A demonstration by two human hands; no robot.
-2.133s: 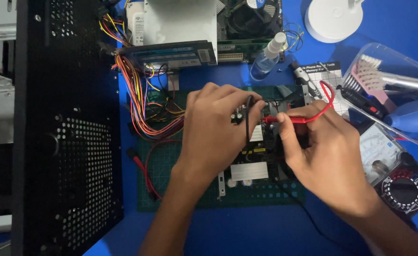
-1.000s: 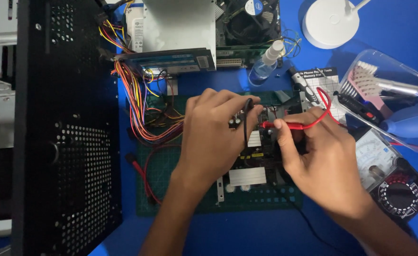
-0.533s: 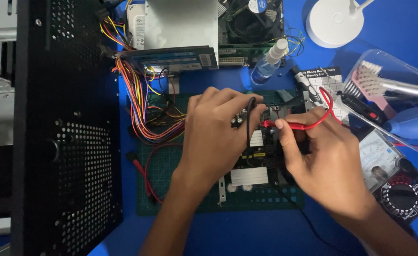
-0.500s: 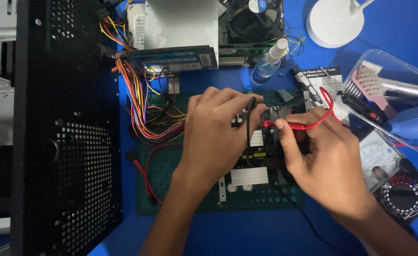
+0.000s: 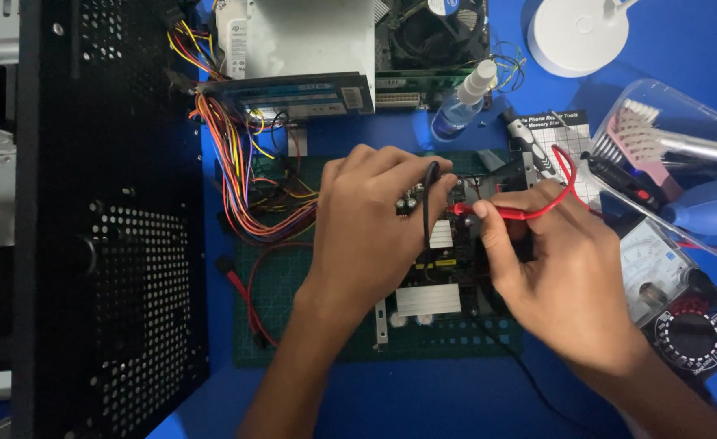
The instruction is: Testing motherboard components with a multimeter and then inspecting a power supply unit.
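While hands (image 5: 374, 228) crowd board (image 5: 427, 297).

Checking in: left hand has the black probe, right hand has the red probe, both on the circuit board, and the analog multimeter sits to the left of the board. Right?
Not quite. The head view shows the analog multimeter to the right of the circuit board, not left. The rest holds: left hand has the black probe, right hand the red probe.

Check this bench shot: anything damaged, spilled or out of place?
Nothing looks damaged or spilled. The left hand holds a black probe and the right hand a red probe, both on the circuit board lying on the green mat. The wire bundle sprawls loosely across the mat's left side, untidy but intact.
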